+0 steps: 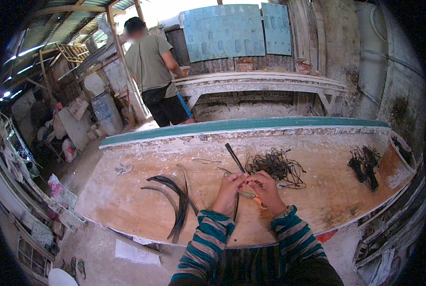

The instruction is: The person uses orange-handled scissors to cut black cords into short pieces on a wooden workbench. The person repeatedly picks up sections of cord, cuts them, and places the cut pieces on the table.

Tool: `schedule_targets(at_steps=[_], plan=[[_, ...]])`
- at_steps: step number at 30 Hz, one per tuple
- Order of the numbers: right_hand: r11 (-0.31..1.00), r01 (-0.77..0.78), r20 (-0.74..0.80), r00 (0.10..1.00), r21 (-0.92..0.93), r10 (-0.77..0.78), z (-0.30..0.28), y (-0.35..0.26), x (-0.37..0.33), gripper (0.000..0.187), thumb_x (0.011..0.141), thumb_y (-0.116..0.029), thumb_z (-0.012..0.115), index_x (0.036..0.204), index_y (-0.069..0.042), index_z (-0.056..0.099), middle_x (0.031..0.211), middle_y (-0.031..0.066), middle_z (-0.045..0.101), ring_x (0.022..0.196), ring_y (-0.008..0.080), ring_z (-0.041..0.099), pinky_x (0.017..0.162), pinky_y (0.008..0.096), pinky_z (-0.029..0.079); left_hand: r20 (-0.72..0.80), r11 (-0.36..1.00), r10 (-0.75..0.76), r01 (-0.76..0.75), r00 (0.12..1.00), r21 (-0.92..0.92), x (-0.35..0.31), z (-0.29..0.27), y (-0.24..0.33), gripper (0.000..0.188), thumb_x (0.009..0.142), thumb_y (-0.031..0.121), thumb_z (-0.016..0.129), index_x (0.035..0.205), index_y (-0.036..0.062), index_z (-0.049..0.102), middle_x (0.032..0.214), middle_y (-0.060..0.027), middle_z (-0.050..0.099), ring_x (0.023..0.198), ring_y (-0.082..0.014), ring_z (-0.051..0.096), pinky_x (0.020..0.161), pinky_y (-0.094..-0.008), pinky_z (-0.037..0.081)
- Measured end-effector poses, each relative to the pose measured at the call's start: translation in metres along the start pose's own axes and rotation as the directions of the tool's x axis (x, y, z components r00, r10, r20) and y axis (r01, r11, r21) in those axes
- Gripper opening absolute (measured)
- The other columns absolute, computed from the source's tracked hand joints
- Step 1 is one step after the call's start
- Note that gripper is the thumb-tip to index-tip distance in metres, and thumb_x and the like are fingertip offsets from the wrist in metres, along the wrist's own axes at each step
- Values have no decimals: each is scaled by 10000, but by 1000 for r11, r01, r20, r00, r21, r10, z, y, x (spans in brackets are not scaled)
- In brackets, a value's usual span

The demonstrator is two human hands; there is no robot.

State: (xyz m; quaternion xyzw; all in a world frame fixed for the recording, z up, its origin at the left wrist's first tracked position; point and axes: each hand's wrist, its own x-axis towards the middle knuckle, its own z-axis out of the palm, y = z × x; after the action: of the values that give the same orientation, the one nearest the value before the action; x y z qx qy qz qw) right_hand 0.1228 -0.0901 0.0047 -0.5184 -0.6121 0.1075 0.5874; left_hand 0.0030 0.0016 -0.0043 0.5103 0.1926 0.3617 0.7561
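My teal-and-grey striped knit sleeves [208,238] lie nearest, both hands busy at one strip.
Head view: my left hand [229,189] and right hand [266,188] pinch narrowly at the near end of a slim black strip [234,156], above the pale wooden table [113,186]; I judge I'm working that end, which calls for steady fingertips.

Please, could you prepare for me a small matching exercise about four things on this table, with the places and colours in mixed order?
Column one:
1. Curved strips
2. Scissors
3. Tangled cords
4. Bucket

Column two:
A. Black heap, just beyond the right hand
B. Brownish, at the right end of the table
C. Dark, to the left of both hands
D. Orange handles

Right pairs: 1-C, 2-D, 3-A, 4-B.
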Motion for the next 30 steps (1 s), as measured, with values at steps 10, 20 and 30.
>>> schedule_targets(at_steps=[10,20,30], plan=[[993,-54,-30,998,105,58,2,-1,0,72,825,-43,594,883,-9,619,845,42,566,779,127,528,701,249,426,10,1000,7,-7,1000,15,0,0,-1,182,852,231,610,827,51,624,706,27,567,614,-48,484,559,-179,371],[684,-492,244,868,539,433,-1,14,-1,88,890,-163,545,886,-83,582,816,-23,555,744,71,510,701,217,414,-9,994,105,-105,994,-4,-1,3,-2,88,847,125,599,789,64,573,711,21,557,616,-50,486,569,-185,383],[273,-580,373,751,768,545,-5,20,-1,37,878,-133,538,881,-101,557,856,18,611,737,111,588,701,259,477,-47,977,184,-178,982,114,0,9,-5,101,820,79,619,761,32,552,727,-18,601,664,-82,554,612,-207,430]])
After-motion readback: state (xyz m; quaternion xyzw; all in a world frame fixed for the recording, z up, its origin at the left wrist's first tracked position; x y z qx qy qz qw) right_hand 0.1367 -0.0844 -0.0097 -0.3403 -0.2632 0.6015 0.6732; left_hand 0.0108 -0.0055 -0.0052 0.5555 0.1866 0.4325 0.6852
